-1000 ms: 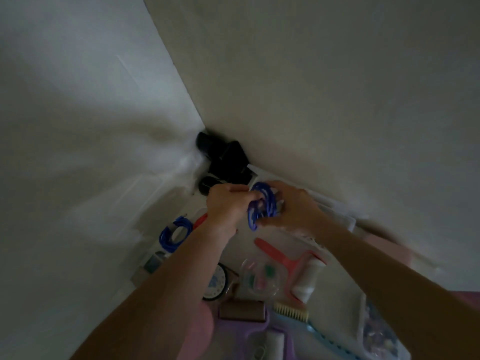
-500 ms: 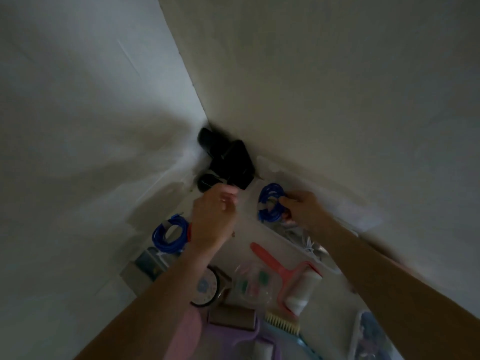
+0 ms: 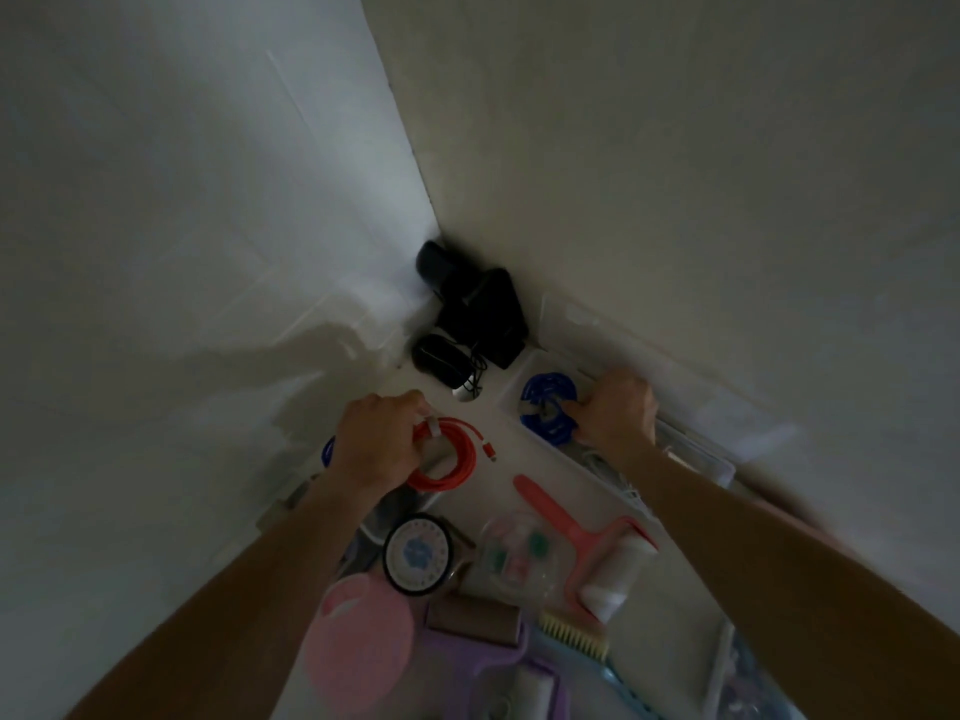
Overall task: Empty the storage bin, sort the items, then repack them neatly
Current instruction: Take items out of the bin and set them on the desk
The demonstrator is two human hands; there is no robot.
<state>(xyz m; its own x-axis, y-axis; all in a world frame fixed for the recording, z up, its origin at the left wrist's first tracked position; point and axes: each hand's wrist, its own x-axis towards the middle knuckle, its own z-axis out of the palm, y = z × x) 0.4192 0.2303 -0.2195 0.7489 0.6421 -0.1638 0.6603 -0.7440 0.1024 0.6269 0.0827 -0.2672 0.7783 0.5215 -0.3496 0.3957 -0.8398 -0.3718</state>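
A clear storage bin (image 3: 696,462) stands against the right wall. Inside its near end lies a coiled blue cable (image 3: 545,413), and my right hand (image 3: 615,410) holds that coil with curled fingers. My left hand (image 3: 376,444) grips a coiled red cable (image 3: 452,457) with a white tie, just above the white surface. Another blue coil (image 3: 328,452) peeks out to the left of my left hand, mostly hidden by it.
Black devices (image 3: 470,314) with a cord sit in the wall corner. Nearer me lie a pink lint roller (image 3: 587,543), a round dial scale (image 3: 418,556), a clear round case (image 3: 519,556), a pink disc (image 3: 358,641), a brown roll (image 3: 475,618), a brush (image 3: 574,636) and purple items.
My hands have parted. The right hand carried the blue coil right and lowered it into the bin; the left hand moved down-left and took hold of the red cable.
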